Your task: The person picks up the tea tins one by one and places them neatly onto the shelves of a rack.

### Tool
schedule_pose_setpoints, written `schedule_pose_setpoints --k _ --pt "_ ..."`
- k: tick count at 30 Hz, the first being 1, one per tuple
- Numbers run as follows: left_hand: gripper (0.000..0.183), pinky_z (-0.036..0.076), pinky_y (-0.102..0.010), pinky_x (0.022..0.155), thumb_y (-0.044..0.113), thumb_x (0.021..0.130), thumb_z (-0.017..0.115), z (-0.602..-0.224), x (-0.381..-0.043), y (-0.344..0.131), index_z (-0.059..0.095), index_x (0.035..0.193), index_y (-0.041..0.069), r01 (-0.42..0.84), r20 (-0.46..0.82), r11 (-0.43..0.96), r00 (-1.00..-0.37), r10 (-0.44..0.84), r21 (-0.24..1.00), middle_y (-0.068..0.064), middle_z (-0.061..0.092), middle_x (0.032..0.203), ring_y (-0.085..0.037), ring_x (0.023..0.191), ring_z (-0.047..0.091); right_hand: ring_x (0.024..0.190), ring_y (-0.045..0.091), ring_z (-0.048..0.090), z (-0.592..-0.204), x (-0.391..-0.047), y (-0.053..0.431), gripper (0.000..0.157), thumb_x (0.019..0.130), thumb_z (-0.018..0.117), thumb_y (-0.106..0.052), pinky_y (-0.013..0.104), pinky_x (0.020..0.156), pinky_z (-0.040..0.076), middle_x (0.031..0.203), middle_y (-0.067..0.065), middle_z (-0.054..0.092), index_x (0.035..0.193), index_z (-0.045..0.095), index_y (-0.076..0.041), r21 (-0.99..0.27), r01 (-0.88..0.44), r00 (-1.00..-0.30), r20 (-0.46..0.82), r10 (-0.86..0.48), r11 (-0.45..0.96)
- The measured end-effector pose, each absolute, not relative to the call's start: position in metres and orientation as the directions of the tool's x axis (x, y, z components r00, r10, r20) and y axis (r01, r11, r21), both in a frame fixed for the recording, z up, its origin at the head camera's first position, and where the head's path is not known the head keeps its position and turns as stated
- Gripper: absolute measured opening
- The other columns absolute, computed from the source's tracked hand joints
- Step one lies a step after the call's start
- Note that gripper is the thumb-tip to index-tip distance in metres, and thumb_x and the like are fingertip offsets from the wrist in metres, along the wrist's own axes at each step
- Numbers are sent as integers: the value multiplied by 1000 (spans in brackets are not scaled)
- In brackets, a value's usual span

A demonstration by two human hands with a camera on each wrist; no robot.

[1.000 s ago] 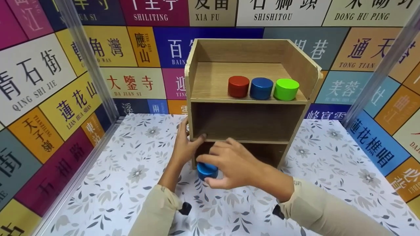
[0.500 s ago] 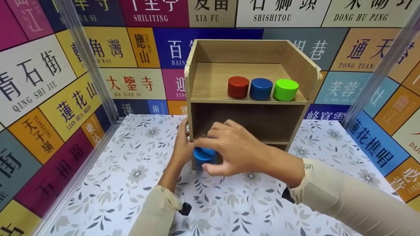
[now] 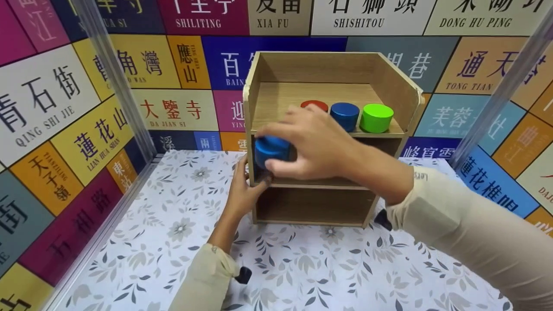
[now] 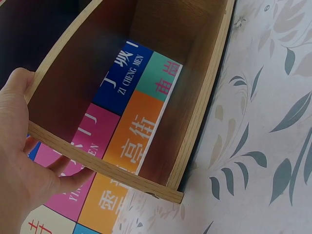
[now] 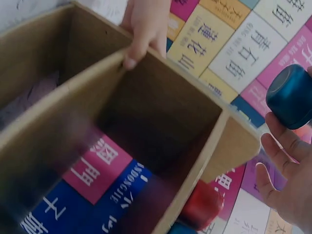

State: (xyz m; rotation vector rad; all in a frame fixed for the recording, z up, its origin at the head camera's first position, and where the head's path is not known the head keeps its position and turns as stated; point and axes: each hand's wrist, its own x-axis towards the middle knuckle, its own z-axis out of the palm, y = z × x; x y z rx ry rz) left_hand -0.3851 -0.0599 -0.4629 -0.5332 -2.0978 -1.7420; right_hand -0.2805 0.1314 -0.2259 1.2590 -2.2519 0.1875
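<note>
A small wooden shelf unit [image 3: 276, 93] stands on the table. My left hand [image 3: 243, 192] holds its left side panel, fingers outside and thumb at the front edge by the middle board; the left wrist view shows that hand [image 4: 19, 146] too. My right hand [image 3: 322, 142] pinches a shiny blue cylinder [image 3: 270, 154] between thumb and fingers, raised before the middle compartment, just below the top board. In the right wrist view this cylinder [image 5: 291, 95] is tilted. On the top board stand a red cylinder [image 3: 314, 104], partly hidden by the right hand, a second blue one [image 3: 344, 116] and a green one [image 3: 376, 118].
A white tablecloth with grey flowers and leaves [image 3: 181, 229] lies under the unit. Colourful sign-printed walls [image 3: 173, 110] enclose the back and sides, with clear corner strips [image 3: 129, 99]. The top board has raised back and side panels [image 3: 399, 86].
My right hand has lifted the blue cylinder from near the table, before the bottom compartment, up to just under the top board. The left hand stays on the unit's side.
</note>
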Motion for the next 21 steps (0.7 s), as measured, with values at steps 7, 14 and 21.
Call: schedule_pose_setpoints --k 7,14,21 --pt "82 53 -52 101 10 88 78 -448 -370 -57 36 157 18 461 458 148 -887 56 875 -13 41 149 -35 126 53 94 26 58 -203 -302 134 50 89 60 -58 44 76 43 101 3 74 126 69 -25 118 -783 -474 523 -708 611" --pt "81 55 -54 97 17 88 80 -455 -377 -57 37 156 25 452 449 159 -892 52 878 -10 43 147 -39 121 56 94 27 59 -191 -324 138 50 89 61 -59 48 78 46 101 6 72 125 69 -25 96 -717 -553 524 -648 690" --pt "79 54 -47 99 25 87 81 -463 -386 -60 38 153 35 452 450 185 -891 54 873 -1 45 144 -31 122 56 95 27 60 -189 -346 142 50 87 62 -58 49 82 48 102 8 71 125 68 -26 51 -645 -642 505 -577 762"
